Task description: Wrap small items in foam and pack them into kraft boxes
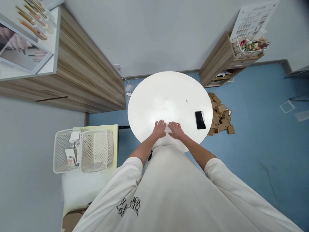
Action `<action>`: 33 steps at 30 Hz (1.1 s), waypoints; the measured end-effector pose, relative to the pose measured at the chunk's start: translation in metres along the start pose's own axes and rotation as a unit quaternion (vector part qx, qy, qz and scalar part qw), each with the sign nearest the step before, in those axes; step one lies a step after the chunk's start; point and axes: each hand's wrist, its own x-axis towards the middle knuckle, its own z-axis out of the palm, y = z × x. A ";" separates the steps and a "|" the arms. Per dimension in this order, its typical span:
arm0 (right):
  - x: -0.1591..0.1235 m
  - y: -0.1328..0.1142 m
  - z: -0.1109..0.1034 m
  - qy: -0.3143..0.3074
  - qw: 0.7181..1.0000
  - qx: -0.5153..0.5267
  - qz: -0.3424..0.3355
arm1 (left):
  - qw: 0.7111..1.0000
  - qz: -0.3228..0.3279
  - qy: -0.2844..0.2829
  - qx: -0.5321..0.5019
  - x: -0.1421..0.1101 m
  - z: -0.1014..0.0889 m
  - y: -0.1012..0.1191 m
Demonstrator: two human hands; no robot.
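A small white piece (167, 128) lies on the near part of the round white tabletop (169, 91), close to the near edge and a little left of the table's middle. It looks low, smooth and plain, with straight edges on its far and near sides, and its colour nearly matches the surface beneath. Its middle shows in the narrow gap between the left hand (159, 129) and the right hand (176, 130), which cover its left and right ends. Its full outline and material cannot be made out.
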 end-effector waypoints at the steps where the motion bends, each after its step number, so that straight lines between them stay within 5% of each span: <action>1: -0.003 -0.002 0.000 -0.003 1.000 0.003 -0.007 | 1.000 0.002 -0.006 -0.004 -0.003 -0.001 0.001; 7: -0.004 -0.005 -0.011 -0.017 0.999 0.050 0.003 | 0.999 -0.010 -0.027 -0.044 -0.012 -0.008 0.006; 12: 0.010 -0.004 -0.020 -0.027 0.997 0.049 0.045 | 0.996 -0.040 0.044 -0.067 -0.010 -0.008 0.006; 17: 0.012 -0.004 -0.017 0.056 0.989 0.020 0.136 | 0.994 -0.081 0.065 -0.041 0.003 -0.005 0.003; 21: -0.001 0.005 -0.007 0.064 0.972 0.050 0.220 | 0.994 -0.094 0.047 -0.034 0.014 -0.002 0.001; 27: -0.010 0.019 0.007 0.053 0.936 0.123 0.325 | 0.996 -0.015 0.082 -0.009 0.007 0.005 0.013; 33: 0.013 0.007 0.015 0.059 0.890 0.183 0.413 | 1.000 0.019 0.021 0.004 -0.008 0.014 0.023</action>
